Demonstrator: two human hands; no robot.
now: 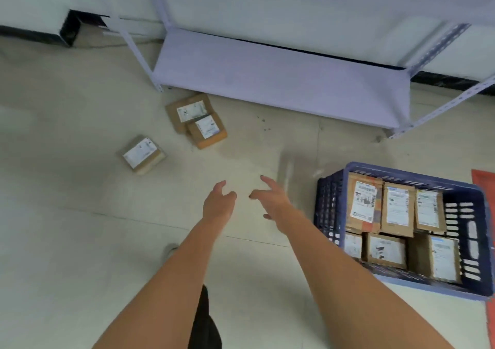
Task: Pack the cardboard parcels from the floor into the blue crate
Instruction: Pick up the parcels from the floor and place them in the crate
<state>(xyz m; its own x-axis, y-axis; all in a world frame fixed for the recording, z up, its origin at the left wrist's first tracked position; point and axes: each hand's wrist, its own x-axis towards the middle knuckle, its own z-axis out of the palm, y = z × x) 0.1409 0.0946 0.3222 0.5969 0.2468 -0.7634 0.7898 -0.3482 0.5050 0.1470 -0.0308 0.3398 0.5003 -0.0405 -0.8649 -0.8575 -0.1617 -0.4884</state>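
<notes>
Left hand (218,205): fingers were spread, nothing was held.
Right hand (273,201): fingers were spread wide, nothing was touched.
Parcels: a lone parcel (141,154) and two touching parcels (195,119) were seen on the floor (67,214), well beyond both hands.
Blue crate (328,204): right of the hands, filled with labelled parcels in two rows.

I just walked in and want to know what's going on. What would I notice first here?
First, two bare arms reaching forward, the left hand and right hand both empty with fingers spread. On the right sits a blue crate already packed with labelled cardboard parcels. Three more parcels lie on the floor ahead: a touching pair by the metal shelf, and one alone to their left.
</notes>
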